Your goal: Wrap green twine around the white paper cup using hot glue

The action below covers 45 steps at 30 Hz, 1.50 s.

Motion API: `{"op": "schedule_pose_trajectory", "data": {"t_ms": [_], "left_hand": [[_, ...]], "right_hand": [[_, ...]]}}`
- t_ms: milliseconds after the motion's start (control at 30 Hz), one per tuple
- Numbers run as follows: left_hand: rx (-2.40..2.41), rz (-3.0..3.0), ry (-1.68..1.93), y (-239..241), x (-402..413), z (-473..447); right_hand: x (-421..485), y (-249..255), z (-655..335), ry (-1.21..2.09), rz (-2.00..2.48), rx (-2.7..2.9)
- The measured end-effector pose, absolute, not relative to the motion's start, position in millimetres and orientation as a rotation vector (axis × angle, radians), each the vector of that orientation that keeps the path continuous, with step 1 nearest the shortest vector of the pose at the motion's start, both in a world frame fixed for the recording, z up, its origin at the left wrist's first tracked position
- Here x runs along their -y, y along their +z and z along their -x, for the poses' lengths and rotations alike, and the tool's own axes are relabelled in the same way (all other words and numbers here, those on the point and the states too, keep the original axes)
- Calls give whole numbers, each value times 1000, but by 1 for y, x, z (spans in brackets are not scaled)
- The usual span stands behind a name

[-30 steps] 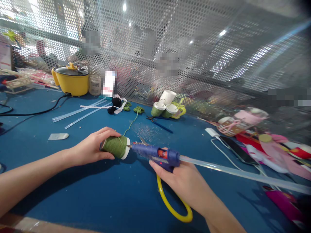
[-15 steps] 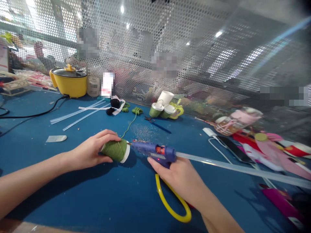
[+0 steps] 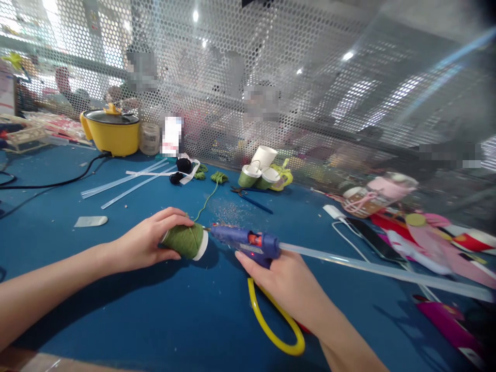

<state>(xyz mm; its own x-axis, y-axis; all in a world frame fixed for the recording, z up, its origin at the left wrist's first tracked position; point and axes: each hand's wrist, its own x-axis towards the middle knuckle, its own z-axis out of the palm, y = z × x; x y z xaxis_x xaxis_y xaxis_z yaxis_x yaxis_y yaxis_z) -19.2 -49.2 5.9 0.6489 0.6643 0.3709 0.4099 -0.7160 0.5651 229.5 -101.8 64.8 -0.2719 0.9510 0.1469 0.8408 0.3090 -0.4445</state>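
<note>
My left hand (image 3: pixel 145 242) is wrapped round a small cup wound with green yarn (image 3: pixel 185 241), held on its side just above the blue table (image 3: pixel 116 310). A green yarn strand runs from it to a loose bundle (image 3: pixel 219 176) farther back. My right hand (image 3: pixel 284 281) grips a blue-purple hot glue gun (image 3: pixel 246 241). The gun's nozzle touches the white rim of the cup. A long clear glue stick (image 3: pixel 380 269) juts out of the gun's back to the right. A yellow cable (image 3: pixel 273 323) loops under my right wrist.
Behind stand a yellow electric pot (image 3: pixel 111 132), a jar (image 3: pixel 149 138), loose glue sticks (image 3: pixel 124 183), two more green-wrapped cups (image 3: pixel 256 176), scissors (image 3: pixel 251 199). To the right lie a phone (image 3: pixel 374 235) with a white charger (image 3: pixel 334 211) and pink craft pieces (image 3: pixel 434 232). A perforated mesh screen closes the far edge.
Both hands with the cup and glue gun have barely shifted; the view has drifted slightly. The nozzle stays at the cup's rim.
</note>
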Motion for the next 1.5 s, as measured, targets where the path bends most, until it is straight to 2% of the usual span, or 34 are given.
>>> {"op": "schedule_pose_trajectory", "data": {"t_ms": [733, 1267, 1500], "left_hand": [[-1079, -2010, 765, 9, 48, 16], [-883, -2356, 839, 5, 48, 19], [-788, -2522, 863, 0, 48, 21]], "right_hand": [[110, 75, -222, 387, 1537, 2186], [108, 70, -226, 313, 1598, 2171], [104, 67, -230, 453, 1605, 2132]]}}
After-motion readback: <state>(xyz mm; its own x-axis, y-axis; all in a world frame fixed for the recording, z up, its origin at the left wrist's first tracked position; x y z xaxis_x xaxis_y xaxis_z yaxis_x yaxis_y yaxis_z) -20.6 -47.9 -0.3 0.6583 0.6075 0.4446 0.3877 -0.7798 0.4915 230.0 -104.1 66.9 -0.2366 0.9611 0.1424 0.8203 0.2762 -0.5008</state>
